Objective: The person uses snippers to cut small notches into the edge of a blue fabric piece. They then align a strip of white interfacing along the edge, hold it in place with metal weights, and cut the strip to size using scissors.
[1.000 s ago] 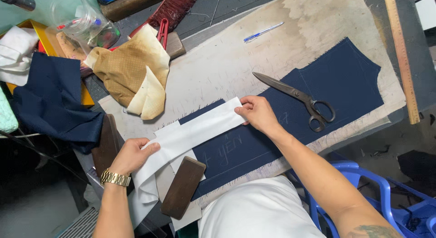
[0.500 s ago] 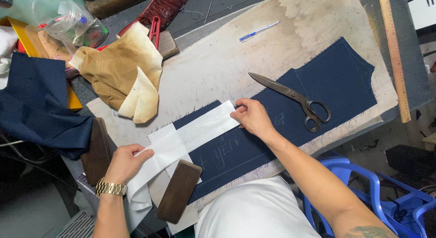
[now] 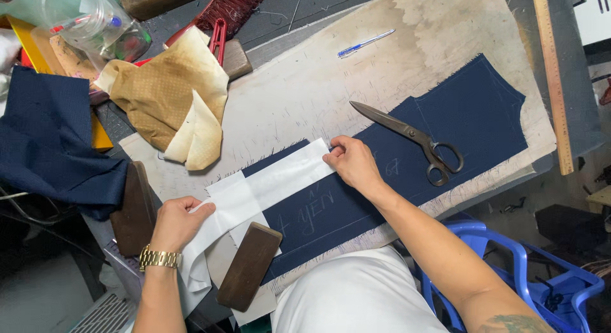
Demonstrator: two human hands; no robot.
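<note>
A long navy fabric piece (image 3: 458, 126) with chalk marks lies across the padded work board (image 3: 356, 72). A white strip of cloth (image 3: 267, 183) lies over its left end. My right hand (image 3: 351, 162) pinches the strip's right end against the navy piece. My left hand (image 3: 178, 220), with a gold watch at the wrist, grips the strip's left end where it hangs off the board. Large scissors (image 3: 414, 139) rest shut on the navy fabric just right of my right hand. A brown wooden block (image 3: 249, 266) sits at the near edge between my arms.
A tan cloth bundle (image 3: 168, 94) and a crumpled navy cloth (image 3: 48, 139) lie at the left. A blue pen (image 3: 366, 43) lies at the back, a wooden ruler (image 3: 552, 78) along the right edge. A clear plastic container (image 3: 95, 21) stands far left. A blue plastic stool (image 3: 509, 269) is beside me.
The view has shifted slightly. Both hands keep their hold on the white strip, which lies a little flatter along the navy piece.
</note>
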